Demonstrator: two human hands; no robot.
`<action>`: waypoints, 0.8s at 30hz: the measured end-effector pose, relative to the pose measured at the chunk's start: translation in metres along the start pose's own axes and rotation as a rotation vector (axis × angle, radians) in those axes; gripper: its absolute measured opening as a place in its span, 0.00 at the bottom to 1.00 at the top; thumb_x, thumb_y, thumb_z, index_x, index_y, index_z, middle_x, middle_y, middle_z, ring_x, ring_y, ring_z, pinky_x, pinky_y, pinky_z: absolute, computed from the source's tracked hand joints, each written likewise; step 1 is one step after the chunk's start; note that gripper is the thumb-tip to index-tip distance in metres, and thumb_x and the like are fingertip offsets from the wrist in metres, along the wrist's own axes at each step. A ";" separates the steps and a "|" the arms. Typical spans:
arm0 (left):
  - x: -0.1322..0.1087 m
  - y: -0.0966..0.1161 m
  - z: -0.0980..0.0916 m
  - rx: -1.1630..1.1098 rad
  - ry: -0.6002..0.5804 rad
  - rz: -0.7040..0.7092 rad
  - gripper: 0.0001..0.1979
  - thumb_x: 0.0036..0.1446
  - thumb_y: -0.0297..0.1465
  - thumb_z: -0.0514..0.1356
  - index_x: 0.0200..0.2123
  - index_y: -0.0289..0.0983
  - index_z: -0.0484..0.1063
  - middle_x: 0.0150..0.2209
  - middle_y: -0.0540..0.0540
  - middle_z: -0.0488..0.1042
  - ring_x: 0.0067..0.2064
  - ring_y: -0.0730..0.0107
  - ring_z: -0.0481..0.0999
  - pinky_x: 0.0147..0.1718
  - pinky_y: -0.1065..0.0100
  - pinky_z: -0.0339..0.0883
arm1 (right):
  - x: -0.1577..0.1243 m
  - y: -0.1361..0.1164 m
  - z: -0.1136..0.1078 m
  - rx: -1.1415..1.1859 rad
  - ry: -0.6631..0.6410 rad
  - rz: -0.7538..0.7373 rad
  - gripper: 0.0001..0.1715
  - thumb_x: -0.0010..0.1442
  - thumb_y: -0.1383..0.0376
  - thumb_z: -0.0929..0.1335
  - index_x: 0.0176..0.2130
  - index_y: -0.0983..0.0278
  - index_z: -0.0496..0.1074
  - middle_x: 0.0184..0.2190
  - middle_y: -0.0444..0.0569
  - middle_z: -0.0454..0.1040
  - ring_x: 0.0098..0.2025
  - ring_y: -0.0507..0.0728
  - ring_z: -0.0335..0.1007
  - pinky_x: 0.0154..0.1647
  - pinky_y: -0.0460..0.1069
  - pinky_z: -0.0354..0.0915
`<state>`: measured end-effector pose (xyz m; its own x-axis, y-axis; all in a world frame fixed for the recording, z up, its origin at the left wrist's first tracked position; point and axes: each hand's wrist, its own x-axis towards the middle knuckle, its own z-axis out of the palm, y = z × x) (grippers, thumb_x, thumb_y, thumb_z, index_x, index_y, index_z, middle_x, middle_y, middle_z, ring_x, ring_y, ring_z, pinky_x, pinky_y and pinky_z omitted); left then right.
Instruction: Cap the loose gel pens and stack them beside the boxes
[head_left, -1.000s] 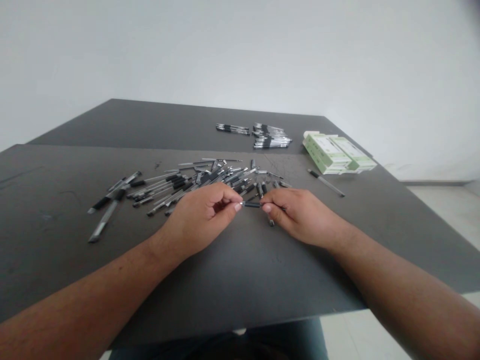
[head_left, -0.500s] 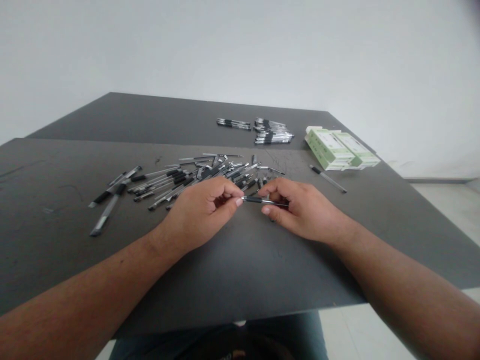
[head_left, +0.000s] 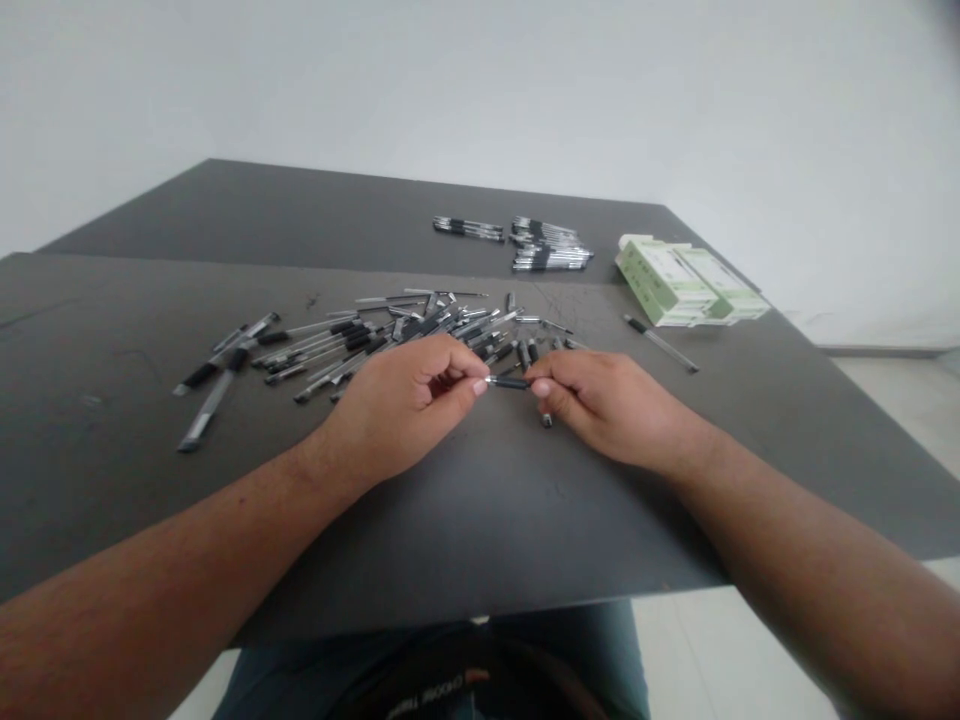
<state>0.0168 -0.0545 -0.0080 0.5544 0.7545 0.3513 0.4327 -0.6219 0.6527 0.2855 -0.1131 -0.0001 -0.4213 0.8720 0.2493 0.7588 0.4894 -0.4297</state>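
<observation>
My left hand (head_left: 409, 400) and my right hand (head_left: 600, 400) meet over the dark table (head_left: 465, 500), both pinched on the same black pen (head_left: 510, 382), which lies level between the fingertips. The left thumb and forefinger grip its silver tip end; the right fingers close over the black barrel. Just behind the hands spreads a loose pile of pens and pen parts (head_left: 375, 340), black and clear, scattered leftward. One short black piece (head_left: 546, 419) sticks out under my right hand.
A tidy group of finished pens (head_left: 540, 250) lies at the back. Green and white boxes (head_left: 686, 285) stand at the back right, with a single pen (head_left: 660, 343) in front of them. The table's front edge runs near my lap; pale floor shows on the right.
The right fingers slid along the pen toward the left hand, covering more of the barrel. The view tilted slightly, so everything sits lower in the picture's far part.
</observation>
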 end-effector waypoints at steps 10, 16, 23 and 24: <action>-0.001 -0.003 0.003 0.033 -0.003 -0.020 0.06 0.68 0.35 0.66 0.43 0.44 0.84 0.38 0.51 0.87 0.38 0.65 0.85 0.45 0.64 0.77 | 0.000 0.002 -0.001 -0.034 -0.008 -0.017 0.15 0.80 0.57 0.66 0.47 0.60 0.81 0.40 0.51 0.86 0.41 0.60 0.81 0.46 0.52 0.70; 0.004 -0.012 -0.010 -0.122 0.118 -0.056 0.11 0.71 0.35 0.68 0.54 0.42 0.81 0.42 0.50 0.89 0.38 0.66 0.86 0.40 0.64 0.79 | 0.000 0.006 -0.005 -0.086 0.080 0.072 0.19 0.81 0.52 0.65 0.47 0.59 0.82 0.38 0.50 0.86 0.39 0.60 0.80 0.43 0.53 0.70; 0.020 -0.014 -0.044 -0.041 0.256 -0.223 0.10 0.75 0.32 0.63 0.55 0.36 0.79 0.44 0.51 0.88 0.35 0.75 0.81 0.34 0.70 0.76 | 0.000 0.010 -0.007 -0.108 0.220 0.161 0.24 0.80 0.45 0.67 0.45 0.58 0.82 0.33 0.50 0.84 0.35 0.61 0.79 0.39 0.54 0.69; 0.022 -0.016 -0.046 -0.002 0.244 -0.231 0.11 0.75 0.32 0.63 0.56 0.36 0.79 0.44 0.52 0.88 0.34 0.77 0.80 0.34 0.72 0.74 | 0.000 0.010 -0.007 -0.107 0.220 0.162 0.24 0.80 0.45 0.67 0.44 0.57 0.82 0.33 0.50 0.84 0.34 0.62 0.79 0.38 0.54 0.69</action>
<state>-0.0111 -0.0186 0.0205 0.2549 0.9037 0.3440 0.5257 -0.4281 0.7351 0.2967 -0.1087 0.0016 -0.1816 0.9103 0.3719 0.8602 0.3303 -0.3884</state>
